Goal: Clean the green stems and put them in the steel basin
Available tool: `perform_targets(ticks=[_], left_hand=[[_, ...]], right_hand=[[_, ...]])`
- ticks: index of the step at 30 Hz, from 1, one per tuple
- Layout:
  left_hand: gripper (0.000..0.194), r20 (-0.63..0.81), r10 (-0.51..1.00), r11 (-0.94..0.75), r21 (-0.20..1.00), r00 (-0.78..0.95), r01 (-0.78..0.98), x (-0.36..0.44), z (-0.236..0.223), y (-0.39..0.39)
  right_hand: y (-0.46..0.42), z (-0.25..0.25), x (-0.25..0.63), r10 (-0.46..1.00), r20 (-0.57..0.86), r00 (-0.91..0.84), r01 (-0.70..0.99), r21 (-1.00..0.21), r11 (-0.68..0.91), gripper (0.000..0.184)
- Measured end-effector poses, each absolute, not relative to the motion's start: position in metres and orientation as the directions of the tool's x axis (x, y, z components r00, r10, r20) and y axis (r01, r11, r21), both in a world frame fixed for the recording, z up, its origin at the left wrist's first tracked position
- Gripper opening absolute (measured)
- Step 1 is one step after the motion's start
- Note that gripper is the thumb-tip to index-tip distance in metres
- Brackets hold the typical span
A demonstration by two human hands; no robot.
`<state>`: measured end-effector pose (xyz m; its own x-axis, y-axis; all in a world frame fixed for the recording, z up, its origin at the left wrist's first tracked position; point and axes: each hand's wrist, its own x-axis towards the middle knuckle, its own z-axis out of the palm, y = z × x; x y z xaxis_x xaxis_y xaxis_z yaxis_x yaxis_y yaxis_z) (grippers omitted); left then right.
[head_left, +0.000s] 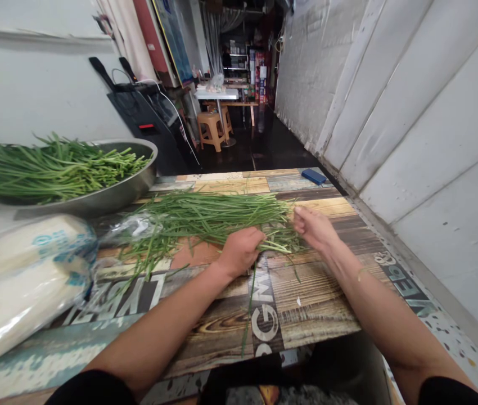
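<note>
Head view — slim green stalks (222, 211), paler at their right ends, heaped loose on the tabletop (319, 287). Left hand (242, 250) curled round a few; right hand (312, 225) pinched beside them — hold unclear.

sleeves (91, 388): black, short | forearms (171, 329): bare | garment (302, 395): grey print, orange patch (269, 394)

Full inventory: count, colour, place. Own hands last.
Loose stalks: one pile, green, mid-table
Metal bowl: one, silver, left
Bowl stalks: many, green, in bowl
Wrapped packs: count unclear, white, near left
Clear plastic: count unclear, transparent, left of pile
Patterned tabletop: one, multicoloured, foreground
Flat object: one, blue, far right corner
Equipment: one, black, behind bowl
Stools: two, tan, background
Small table: one, white, background
Wall panels: several, white, right
Left hand: one, bare, pile's near edge
Right hand: one, bare, stem ends
</note>
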<state>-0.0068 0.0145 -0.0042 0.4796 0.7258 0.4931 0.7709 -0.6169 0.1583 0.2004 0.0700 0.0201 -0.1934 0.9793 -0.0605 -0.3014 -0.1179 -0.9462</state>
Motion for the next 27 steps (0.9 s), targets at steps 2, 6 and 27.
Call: perform_targets(ticks=[2, 6, 27], left_hand=[[0.018, 0.499, 0.734, -0.604, 0.169, 0.461, 0.779, -0.008, -0.005, 0.015], [0.021, 0.542, 0.72, -0.599, 0.168, 0.434, 0.783, -0.009, -0.008, 0.016], [0.03, 0.879, 0.314, -0.642, 0.474, -0.358, 0.602, -0.026, 0.053, 0.026]], right_hand=[[0.08, 0.016, 0.211, 0.999, 0.011, -0.041, -0.158, -0.987, 0.005, 0.048], [0.092, -0.003, 0.219, 0.93, 0.367, -0.032, 0.457, -0.822, 0.34, 0.036], [0.086, -0.009, 0.186, 0.782, 0.383, -0.492, 0.851, 0.022, 0.525, 0.015]])
